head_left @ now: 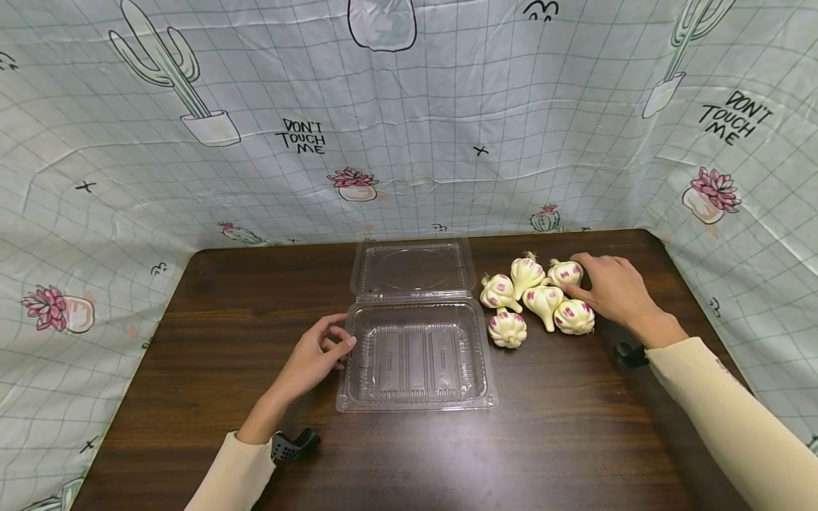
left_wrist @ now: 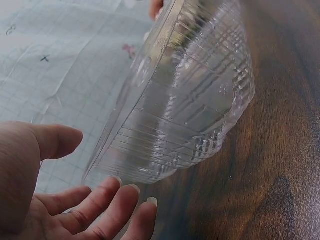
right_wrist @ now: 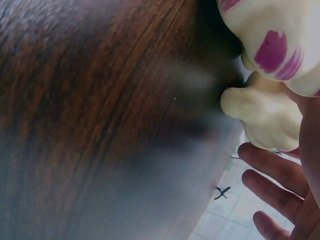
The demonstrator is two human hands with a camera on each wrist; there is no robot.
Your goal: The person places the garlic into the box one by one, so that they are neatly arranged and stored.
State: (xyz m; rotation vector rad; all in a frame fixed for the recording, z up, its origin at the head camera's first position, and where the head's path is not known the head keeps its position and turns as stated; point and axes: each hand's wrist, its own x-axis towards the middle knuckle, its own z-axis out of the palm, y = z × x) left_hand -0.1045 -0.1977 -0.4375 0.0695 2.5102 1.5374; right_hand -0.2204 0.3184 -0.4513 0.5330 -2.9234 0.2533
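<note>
A clear plastic clamshell container (head_left: 418, 404) lies with its lid (head_left: 412, 270) folded back on the dark table. At the container's left rim is my left hand (head_left: 319, 355), thumb and fingers spread loosely around the edge; in the left wrist view the fingertips (left_wrist: 116, 182) come right up to the rim. Several white garlic bulbs with purple marks (head_left: 543, 304) are clustered right of the container. My right hand (head_left: 610, 284) pinches the back-right garlic bulb (head_left: 562, 272) between thumb and index finger. In the right wrist view, another garlic bulb (right_wrist: 275, 45) partly covers the pinched one (right_wrist: 267, 112).
A patterned cloth (head_left: 434, 142) hangs behind and on both sides of the wooden table (head_left: 243, 319). Table surface extends left of the container and in front of it. A black wrist device (head_left: 295, 445) is strapped below the left hand, another (head_left: 630, 354) below the right.
</note>
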